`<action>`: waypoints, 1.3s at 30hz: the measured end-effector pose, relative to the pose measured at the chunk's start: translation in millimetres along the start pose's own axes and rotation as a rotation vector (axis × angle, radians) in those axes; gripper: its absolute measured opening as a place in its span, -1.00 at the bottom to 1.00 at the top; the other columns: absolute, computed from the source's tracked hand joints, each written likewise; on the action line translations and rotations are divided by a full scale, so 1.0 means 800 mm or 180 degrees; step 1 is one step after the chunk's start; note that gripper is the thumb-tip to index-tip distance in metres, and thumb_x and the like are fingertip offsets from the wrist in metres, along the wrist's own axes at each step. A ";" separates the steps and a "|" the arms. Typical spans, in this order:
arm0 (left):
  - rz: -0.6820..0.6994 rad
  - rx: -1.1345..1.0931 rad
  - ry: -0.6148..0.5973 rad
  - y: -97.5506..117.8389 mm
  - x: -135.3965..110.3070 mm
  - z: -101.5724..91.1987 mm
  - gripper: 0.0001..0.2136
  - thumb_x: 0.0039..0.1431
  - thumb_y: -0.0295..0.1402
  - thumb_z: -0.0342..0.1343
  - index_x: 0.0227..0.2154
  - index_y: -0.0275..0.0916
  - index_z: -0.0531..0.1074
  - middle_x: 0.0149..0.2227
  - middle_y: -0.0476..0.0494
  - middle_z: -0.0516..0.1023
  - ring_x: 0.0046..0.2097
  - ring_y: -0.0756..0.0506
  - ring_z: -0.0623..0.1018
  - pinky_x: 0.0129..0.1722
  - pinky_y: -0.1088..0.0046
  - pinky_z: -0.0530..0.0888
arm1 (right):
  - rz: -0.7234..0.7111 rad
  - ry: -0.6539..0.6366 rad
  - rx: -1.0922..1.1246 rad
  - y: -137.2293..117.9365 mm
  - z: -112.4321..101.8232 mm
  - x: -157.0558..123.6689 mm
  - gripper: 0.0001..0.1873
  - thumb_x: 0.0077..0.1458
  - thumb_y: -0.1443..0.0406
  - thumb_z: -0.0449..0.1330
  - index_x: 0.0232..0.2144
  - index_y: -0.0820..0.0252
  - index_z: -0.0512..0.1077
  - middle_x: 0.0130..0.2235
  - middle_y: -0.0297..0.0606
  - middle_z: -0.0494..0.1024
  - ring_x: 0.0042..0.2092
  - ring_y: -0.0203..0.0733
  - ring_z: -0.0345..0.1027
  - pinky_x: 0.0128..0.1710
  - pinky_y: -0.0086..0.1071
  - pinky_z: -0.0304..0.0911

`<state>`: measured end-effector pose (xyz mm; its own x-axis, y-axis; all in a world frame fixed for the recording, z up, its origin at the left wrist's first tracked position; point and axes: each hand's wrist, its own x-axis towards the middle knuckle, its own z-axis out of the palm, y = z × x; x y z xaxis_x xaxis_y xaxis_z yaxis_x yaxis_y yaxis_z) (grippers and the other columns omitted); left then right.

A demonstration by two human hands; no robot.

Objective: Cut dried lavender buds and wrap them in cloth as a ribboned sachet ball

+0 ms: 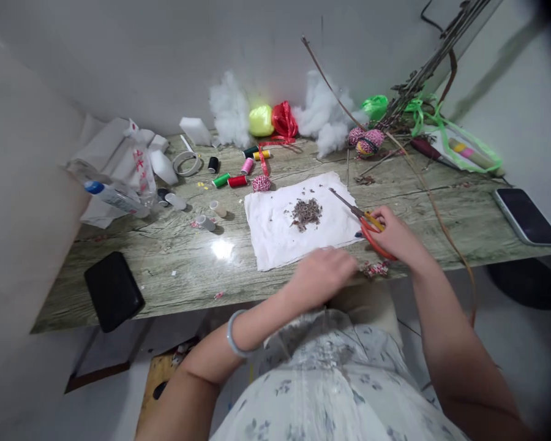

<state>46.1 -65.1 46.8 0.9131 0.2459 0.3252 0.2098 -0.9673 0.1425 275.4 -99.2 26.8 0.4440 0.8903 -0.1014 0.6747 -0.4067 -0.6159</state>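
Note:
My right hand (390,231) is closed around the orange and yellow handles of a pair of scissors (349,203). The blades point up and left over the right edge of a white cloth or paper sheet (269,236). On that sheet lies a small heap of dark brown crumbled bits (307,213). Just past the sheet's near edge is my left hand (325,274), blurred by motion, its fingers too smeared and turned away to read. A small pile of red-and-white scraps (374,268) lies below my right hand at the table's front edge.
Several thread spools (237,181), a tape roll (187,164) and white stuffing (229,107) lie behind the sheet. Long dry twigs (422,73) lean at the back right. A phone (528,215) is at the far right, a black case (114,291) at the front left.

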 end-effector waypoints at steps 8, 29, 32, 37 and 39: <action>-0.2143 0.0129 -0.0461 -0.125 -0.027 -0.019 -0.89 0.18 -0.33 0.10 -0.26 -0.23 0.41 -0.22 -0.14 0.46 -0.13 -0.16 0.43 -0.22 0.36 0.37 | 0.0230 -0.0060 0.0424 0.013 0.011 -0.022 -0.64 -0.06 0.04 0.21 -0.27 0.06 0.25 -0.33 -0.28 0.52 -0.37 -0.16 0.41 -0.43 -0.38 0.21; -0.2992 -0.1432 0.0498 -0.126 -0.036 -0.014 -0.92 0.04 -0.42 0.10 -0.37 -0.19 0.45 -0.39 -0.03 0.54 -0.37 -0.04 0.48 -0.36 0.49 0.31 | -0.0056 -0.0406 0.0336 -0.003 0.013 -0.041 -0.75 -0.04 0.14 0.15 -0.30 0.01 0.21 -0.35 -0.31 0.52 -0.41 -0.14 0.41 -0.48 -0.36 0.21; -0.3027 -0.2166 0.0848 -0.125 -0.025 -0.009 -0.94 0.05 -0.39 0.11 -0.39 -0.23 0.45 -0.38 -0.03 0.53 -0.37 -0.01 0.46 -0.36 0.52 0.31 | -0.0176 -0.0454 0.0233 -0.009 0.021 -0.039 -0.71 -0.04 0.13 0.16 -0.26 0.01 0.19 -0.34 -0.30 0.52 -0.39 -0.12 0.42 -0.47 -0.35 0.21; -0.2953 -0.3652 0.1100 -0.122 0.000 0.004 -0.84 0.06 -0.29 0.14 -0.37 -0.28 0.41 -0.40 -0.05 0.49 -0.39 0.02 0.44 -0.37 0.53 0.32 | -0.0420 -0.0444 0.0178 -0.028 0.039 -0.032 -0.66 0.00 0.12 0.13 -0.19 0.03 0.15 -0.31 -0.25 0.49 -0.33 -0.08 0.42 -0.40 -0.33 0.24; -0.2866 -0.4033 0.1151 -0.121 0.005 0.012 -0.83 0.04 -0.29 0.17 -0.38 -0.29 0.39 -0.40 -0.05 0.49 -0.38 0.02 0.45 -0.35 0.53 0.33 | -0.0438 -0.0388 0.0166 -0.034 0.043 -0.030 -0.66 0.00 0.12 0.13 -0.19 0.04 0.15 -0.29 -0.23 0.49 -0.30 -0.06 0.42 -0.37 -0.32 0.24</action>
<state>33.0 28.5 25.2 0.4914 0.8623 -0.1222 0.0293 0.1239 0.9919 226.3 -102.1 19.1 0.2729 0.9563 -0.1053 0.6913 -0.2711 -0.6698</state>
